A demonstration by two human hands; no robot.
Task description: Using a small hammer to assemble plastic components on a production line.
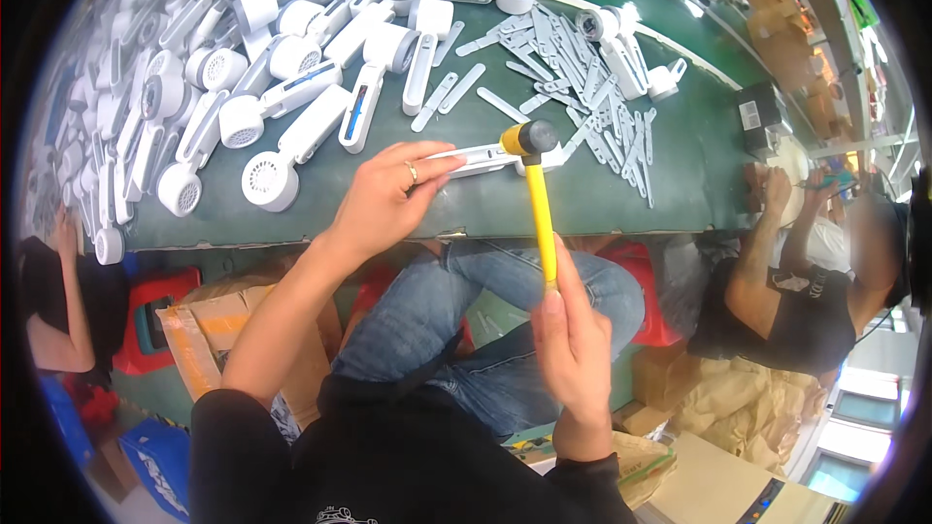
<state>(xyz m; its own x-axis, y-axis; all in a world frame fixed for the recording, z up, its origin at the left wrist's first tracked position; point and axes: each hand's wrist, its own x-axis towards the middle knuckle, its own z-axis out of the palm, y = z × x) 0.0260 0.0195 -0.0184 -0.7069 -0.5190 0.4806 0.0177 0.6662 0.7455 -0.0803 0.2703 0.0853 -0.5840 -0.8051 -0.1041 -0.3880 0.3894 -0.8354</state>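
Left hand: [393, 192] thumb and fingers pinched narrow on the near-left end of the white piece [474, 161]; a ring shows on one finger.
White piece: out past the left fingertips, extending rightward from them, over the front part of the green table [369, 225]; whether it rests on the surface, I cannot tell.
Right hand: [575, 354] wrapped round the lower end of the hammer [542, 209], below and to the right of the white piece.
Hammer: yellow handle, upright in view, its yellow-and-black head over the white piece's right part; contact between them cannot be told.
Strips: [592, 87] a loose grey heap beyond the white piece, to the right, with a few strays nearer the middle.
White units: [270, 181] many, round-headed with long handles, piled across the table's left side; the nearest lie left of the left hand, apart from it.
Co-worker: [791, 306] seated at right, arms toward the table.
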